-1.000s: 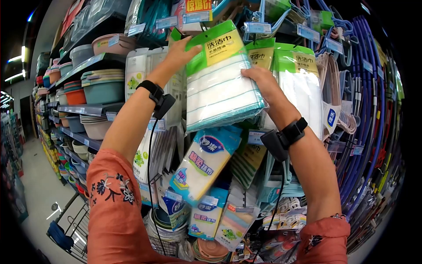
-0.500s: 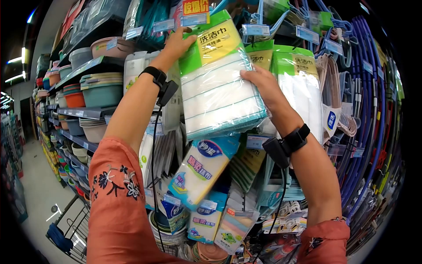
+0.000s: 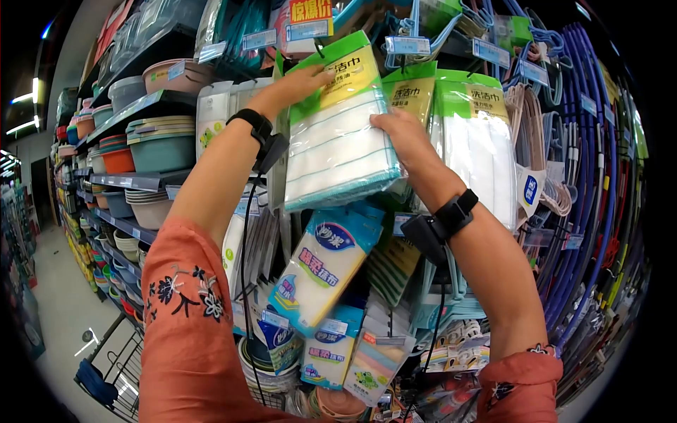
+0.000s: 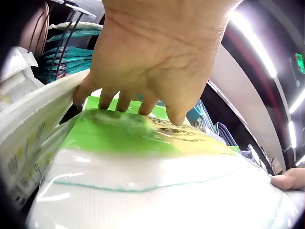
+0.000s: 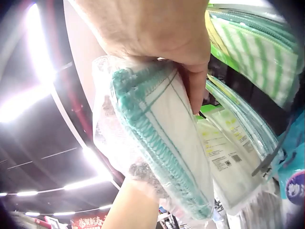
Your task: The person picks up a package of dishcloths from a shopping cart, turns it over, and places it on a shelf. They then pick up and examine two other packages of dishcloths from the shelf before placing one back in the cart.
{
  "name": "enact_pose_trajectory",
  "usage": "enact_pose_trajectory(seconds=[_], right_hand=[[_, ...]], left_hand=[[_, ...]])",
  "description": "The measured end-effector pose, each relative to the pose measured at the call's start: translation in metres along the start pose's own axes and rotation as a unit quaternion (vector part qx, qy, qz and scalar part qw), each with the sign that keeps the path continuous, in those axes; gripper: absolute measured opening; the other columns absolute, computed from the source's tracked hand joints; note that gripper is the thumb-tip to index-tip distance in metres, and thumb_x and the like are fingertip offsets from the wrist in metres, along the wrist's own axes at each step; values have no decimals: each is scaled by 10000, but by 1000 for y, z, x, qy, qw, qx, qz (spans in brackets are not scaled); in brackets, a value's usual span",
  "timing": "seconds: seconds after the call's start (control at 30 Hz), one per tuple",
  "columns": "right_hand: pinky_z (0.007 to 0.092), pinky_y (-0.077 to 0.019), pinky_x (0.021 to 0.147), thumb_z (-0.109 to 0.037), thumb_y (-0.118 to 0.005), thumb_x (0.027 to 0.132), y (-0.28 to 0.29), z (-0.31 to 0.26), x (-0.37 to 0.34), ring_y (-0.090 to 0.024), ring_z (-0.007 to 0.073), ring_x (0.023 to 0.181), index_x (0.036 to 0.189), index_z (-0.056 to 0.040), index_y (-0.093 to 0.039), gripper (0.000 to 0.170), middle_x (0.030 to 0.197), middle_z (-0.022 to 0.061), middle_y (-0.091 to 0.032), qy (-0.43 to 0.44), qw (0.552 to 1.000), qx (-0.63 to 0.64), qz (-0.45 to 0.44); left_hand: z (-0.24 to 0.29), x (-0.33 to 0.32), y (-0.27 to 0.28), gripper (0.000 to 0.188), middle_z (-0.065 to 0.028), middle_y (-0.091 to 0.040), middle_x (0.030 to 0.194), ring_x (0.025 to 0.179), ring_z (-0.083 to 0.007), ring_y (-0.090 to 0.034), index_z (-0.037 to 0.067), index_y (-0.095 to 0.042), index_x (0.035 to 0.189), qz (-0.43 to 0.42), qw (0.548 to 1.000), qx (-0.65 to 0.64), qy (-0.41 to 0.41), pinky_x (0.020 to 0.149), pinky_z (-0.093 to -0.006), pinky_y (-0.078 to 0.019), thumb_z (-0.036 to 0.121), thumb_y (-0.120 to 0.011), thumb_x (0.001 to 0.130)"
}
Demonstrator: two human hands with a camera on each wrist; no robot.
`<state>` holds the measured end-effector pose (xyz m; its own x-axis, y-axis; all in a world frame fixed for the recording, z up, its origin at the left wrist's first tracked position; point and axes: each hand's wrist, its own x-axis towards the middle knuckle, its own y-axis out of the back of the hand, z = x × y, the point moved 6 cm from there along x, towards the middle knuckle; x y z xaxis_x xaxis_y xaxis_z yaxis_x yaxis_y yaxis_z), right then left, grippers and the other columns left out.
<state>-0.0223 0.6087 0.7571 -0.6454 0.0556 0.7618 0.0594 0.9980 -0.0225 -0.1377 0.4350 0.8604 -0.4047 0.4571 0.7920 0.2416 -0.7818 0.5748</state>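
Observation:
A clear-wrapped pack of white cleaning cloths (image 3: 342, 151) with teal stripes and a green-and-yellow header hangs tilted before the rack. A black hook (image 3: 319, 49) shows right at its top edge. Extended across the front of the header, my left hand (image 3: 295, 88) touches it with its fingertips; the left wrist view shows these fingers (image 4: 123, 102) on the green film. My right hand (image 3: 412, 144) grips the pack's right edge, thumb in front and other fingers behind. The teal stitched edge of the cloths (image 5: 152, 148) faces the right wrist camera.
More cloth packs (image 3: 474, 148) hang at the right, with blue-and-white packs (image 3: 328, 264) below. Plastic basins (image 3: 163, 149) fill shelves at the left. Blue hangers (image 3: 416, 28) stick out above, and long poles (image 3: 589, 141) stand far right. A wire cart (image 3: 116, 366) is low left.
The pack first rose slightly, then came down and a little left. My left hand has shifted from the header's top left corner to across its front. My right hand keeps its grip.

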Motion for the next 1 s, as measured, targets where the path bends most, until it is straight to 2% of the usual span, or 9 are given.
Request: enact_pose_trajectory(seconds=[0.37, 0.47, 0.67, 0.77, 0.8, 0.9, 0.93, 0.97, 1.0], right_hand=[[395, -517, 680, -131, -558, 871, -6, 56, 72, -668, 326, 822, 1080, 153, -581, 354, 961, 232, -658, 10, 977, -187, 103], [451, -516, 794, -131, -524, 852, -16, 59, 56, -658, 444, 960, 1158, 152, -554, 418, 1098, 334, -640, -27, 952, -282, 118], [439, -486, 870, -237, -576, 866, -11, 98, 69, -619, 374, 1033, 1152, 128, -546, 465, 1081, 290, -639, -85, 950, -300, -20], [441, -490, 868, -289, -619, 838, -12, 65, 43, -630, 392, 998, 1121, 109, -551, 492, 1061, 296, -644, 80, 894, -440, -7], [480, -508, 929, -274, -662, 781, -10, 64, 44, -617, 498, 1069, 1190, 150, -513, 607, 1131, 371, -623, 95, 889, -447, -14], [442, -515, 906, -351, -645, 806, -12, 45, 11, -655, 425, 1030, 1232, 130, -517, 655, 1090, 329, -655, 159, 897, -409, -53], [402, -529, 866, -344, -624, 870, -23, 26, -24, -674, 339, 1007, 1276, 98, -531, 607, 1098, 260, -677, 133, 888, -412, -156], [327, -493, 751, -282, -621, 895, -28, 24, -41, -577, 185, 831, 1316, 40, -499, 543, 977, 94, -605, 33, 928, -360, -87], [329, -462, 704, -282, -639, 845, -40, -3, -88, -517, 168, 761, 1295, 21, -519, 556, 896, 60, -578, 33, 944, -307, -118]], left_hand=[[-9, -58, -25, 921, -296, -387, 1500, 1415, -379, -369, -70, -373, 1469, -20, 1000, 1, -14, 1162, -415, -297, 647, -550, 917], [-4, -88, -26, 871, -287, -399, 1495, 1413, -373, -373, -56, -381, 1468, -18, 998, 34, -43, 1159, -411, -302, 616, -548, 940], [6, -168, -7, 787, -241, -432, 1489, 1400, -337, -395, -37, -397, 1465, -23, 997, 59, -41, 1146, -395, -318, 547, -562, 964], [13, -207, 10, 823, -264, -453, 1466, 1372, -358, -433, -52, -419, 1443, -11, 999, 15, -30, 1123, -398, -357, 583, -571, 943], [19, -223, 16, 812, -257, -452, 1470, 1369, -349, -440, -47, -417, 1447, -17, 1000, -13, -21, 1118, -392, -363, 577, -566, 950], [18, -267, 35, 637, -154, -530, 1404, 1215, -226, -566, 19, -450, 1453, 14, 992, 122, -37, 1015, -345, -451, 441, -580, 994], [18, -285, 39, 633, -151, -562, 1369, 1194, -234, -584, 20, -479, 1434, 22, 993, 108, -32, 1004, -343, -458, 464, -573, 993], [39, -305, 41, 589, -159, -567, 1342, 1182, -234, -580, 4, -472, 1415, 13, 993, 114, -12, 984, -346, -469, 405, -580, 998], [61, -324, 43, 546, -166, -573, 1316, 1170, -233, -575, -13, -465, 1397, 2, 993, 119, 10, 964, -350, -481, 346, -586, 1004]])
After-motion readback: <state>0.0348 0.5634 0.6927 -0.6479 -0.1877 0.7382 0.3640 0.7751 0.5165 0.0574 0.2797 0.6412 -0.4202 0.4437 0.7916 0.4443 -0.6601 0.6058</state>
